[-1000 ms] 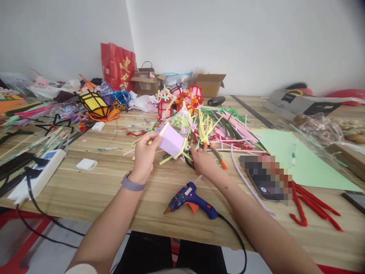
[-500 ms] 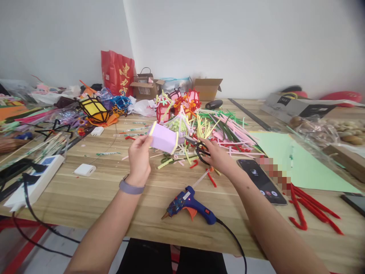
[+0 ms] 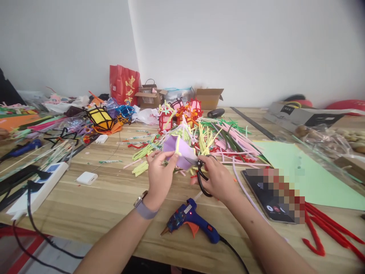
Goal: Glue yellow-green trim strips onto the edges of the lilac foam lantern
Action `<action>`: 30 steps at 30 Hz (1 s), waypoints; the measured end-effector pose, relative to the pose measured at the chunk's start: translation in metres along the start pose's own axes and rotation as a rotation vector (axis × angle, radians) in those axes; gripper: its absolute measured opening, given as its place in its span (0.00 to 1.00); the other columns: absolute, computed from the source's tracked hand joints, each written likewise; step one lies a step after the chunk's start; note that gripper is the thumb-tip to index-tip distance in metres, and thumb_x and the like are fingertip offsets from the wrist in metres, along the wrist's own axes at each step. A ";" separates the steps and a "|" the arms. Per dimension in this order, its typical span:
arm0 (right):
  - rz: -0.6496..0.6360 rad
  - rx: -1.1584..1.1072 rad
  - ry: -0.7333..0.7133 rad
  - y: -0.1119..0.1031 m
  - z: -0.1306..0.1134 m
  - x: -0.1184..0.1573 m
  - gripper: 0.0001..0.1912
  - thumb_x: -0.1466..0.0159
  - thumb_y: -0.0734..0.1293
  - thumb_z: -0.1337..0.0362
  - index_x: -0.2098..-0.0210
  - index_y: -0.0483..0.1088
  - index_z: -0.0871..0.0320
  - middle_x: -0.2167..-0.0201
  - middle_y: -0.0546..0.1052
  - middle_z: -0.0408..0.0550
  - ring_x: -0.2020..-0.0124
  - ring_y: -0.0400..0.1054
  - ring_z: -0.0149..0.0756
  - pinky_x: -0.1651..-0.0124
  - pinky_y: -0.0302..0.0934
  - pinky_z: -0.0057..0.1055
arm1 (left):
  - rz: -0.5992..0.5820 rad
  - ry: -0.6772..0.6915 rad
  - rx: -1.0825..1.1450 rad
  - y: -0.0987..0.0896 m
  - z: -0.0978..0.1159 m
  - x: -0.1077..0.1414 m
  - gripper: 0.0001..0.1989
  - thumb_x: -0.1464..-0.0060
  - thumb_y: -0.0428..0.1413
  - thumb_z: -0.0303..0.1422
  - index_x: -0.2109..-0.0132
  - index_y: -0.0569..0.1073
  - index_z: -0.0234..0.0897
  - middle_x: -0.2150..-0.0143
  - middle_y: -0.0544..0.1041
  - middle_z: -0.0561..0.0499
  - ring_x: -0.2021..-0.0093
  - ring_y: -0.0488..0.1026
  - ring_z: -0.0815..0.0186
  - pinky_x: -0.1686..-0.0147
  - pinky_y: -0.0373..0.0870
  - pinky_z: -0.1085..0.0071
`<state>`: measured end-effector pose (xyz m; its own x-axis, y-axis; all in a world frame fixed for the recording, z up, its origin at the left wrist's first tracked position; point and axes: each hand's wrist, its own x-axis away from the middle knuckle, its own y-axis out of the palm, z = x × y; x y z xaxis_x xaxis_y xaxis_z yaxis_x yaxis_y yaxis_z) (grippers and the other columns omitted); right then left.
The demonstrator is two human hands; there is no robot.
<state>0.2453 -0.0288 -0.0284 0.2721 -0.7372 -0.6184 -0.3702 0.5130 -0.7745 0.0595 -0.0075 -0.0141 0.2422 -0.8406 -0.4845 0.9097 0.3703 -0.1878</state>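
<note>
My left hand (image 3: pixel 162 171) pinches a lilac paper piece (image 3: pixel 184 154) edged with pale yellow pipe cleaner, holding it above the table. In my right hand (image 3: pixel 216 175) are black-handled scissors (image 3: pixel 203 182), fingers through the loops. Their blades point left and lie against the lilac piece; whether they are cutting cannot be made out. Below both hands a blue glue gun (image 3: pixel 194 219) lies on the wooden table, its nozzle to the left. Behind the lilac piece spreads a heap of yellow pipe cleaners (image 3: pixel 208 139) and pink pipe cleaners (image 3: pixel 228 142).
A phone (image 3: pixel 265 194), red pipe cleaners (image 3: pixel 327 224) and a green sheet (image 3: pixel 308 171) lie at the right. On the left are a power strip (image 3: pixel 53 179), a white charger (image 3: pixel 86 178) and a yellow lantern (image 3: pixel 99 117). A red bag (image 3: pixel 124 85) stands at the back.
The lilac piece has come nearer and turned in my left hand. My right hand has brought the scissors from beside it up against it. The view has shifted slightly.
</note>
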 end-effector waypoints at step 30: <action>-0.093 0.302 -0.005 0.000 -0.005 0.003 0.20 0.36 0.66 0.55 0.47 0.70 0.56 0.70 0.75 0.49 0.71 0.70 0.39 0.74 0.53 0.31 | -0.275 -0.089 0.172 0.011 -0.003 0.014 0.07 0.48 0.55 0.32 0.69 0.77 0.38 0.65 0.79 0.50 0.59 0.73 0.61 0.56 0.67 0.66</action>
<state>0.2415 -0.0336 -0.0299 0.2975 -0.7854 -0.5428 -0.0626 0.5512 -0.8320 0.0716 -0.0136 -0.0257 0.0016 -0.9338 -0.3578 0.9868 0.0595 -0.1507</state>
